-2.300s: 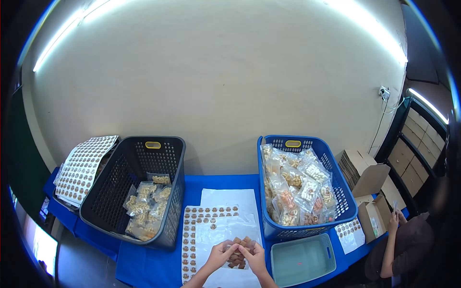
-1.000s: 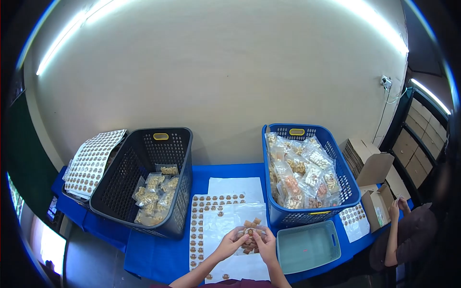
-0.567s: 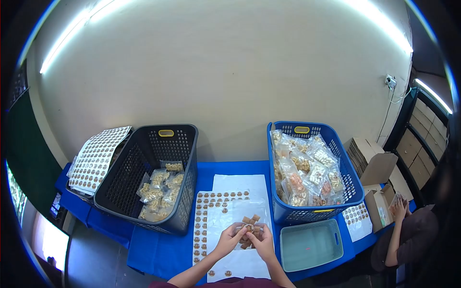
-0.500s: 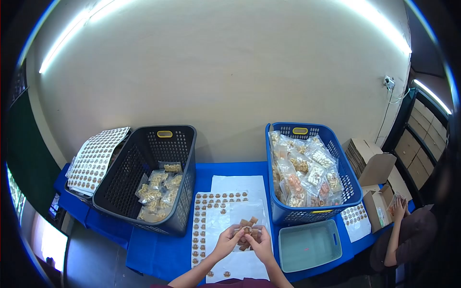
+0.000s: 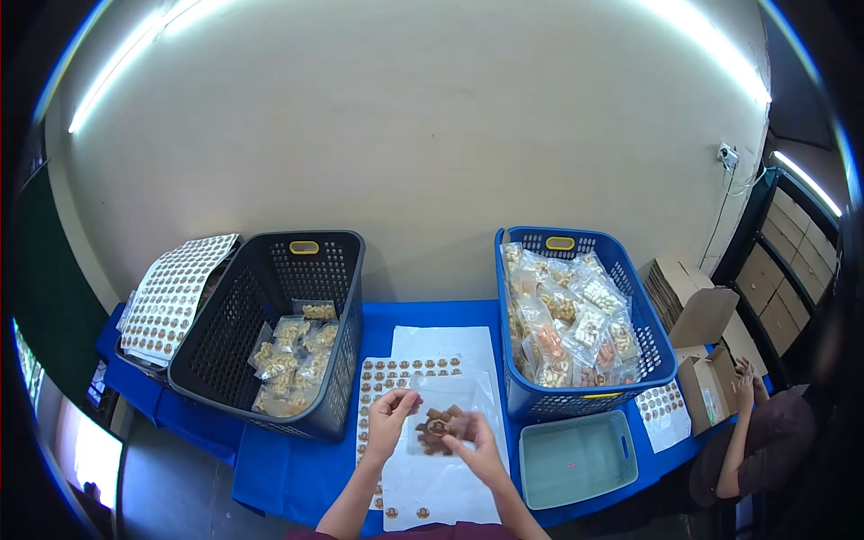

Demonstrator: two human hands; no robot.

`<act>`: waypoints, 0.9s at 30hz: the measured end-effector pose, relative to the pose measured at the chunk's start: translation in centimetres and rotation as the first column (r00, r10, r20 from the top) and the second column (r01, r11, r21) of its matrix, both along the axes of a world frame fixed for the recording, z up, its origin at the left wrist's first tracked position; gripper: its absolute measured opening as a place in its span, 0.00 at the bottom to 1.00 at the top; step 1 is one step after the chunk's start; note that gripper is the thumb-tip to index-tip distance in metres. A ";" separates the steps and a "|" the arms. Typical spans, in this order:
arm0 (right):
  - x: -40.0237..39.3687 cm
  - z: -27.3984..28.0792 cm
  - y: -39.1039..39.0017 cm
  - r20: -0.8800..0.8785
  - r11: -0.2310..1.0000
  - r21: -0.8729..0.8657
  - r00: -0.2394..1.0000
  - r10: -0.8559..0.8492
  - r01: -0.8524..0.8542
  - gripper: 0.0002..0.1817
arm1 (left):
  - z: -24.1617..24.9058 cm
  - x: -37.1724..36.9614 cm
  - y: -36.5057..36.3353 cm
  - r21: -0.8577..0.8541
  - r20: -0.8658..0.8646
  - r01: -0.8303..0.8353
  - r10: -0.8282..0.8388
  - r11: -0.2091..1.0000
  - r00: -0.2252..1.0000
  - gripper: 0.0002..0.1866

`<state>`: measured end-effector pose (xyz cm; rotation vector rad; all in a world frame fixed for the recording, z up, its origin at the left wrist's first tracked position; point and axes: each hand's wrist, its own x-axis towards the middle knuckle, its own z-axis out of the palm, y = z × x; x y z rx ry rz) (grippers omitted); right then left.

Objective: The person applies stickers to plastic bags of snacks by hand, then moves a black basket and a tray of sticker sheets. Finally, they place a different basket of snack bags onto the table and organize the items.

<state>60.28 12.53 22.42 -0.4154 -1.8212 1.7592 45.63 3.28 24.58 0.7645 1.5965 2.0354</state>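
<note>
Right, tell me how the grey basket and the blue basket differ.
The grey basket holds low-lying bags of yellowish pieces; the blue basket is heaped with bags of white, orange and golden ones. The grey basket stands left of the blue basket. Both have perforated sides.

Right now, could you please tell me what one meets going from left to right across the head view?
Sticker sheets, dark basket, left hand, bag of brown pieces, right hand, blue basket, open box, co-worker.
</note>
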 end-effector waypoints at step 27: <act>-3.7 0.7 -0.2 0.048 0.978 0.201 0.997 -0.058 0.048 0.06 | -0.5 -0.6 0.0 -0.189 -0.407 -0.061 -0.021 0.980 0.913 0.07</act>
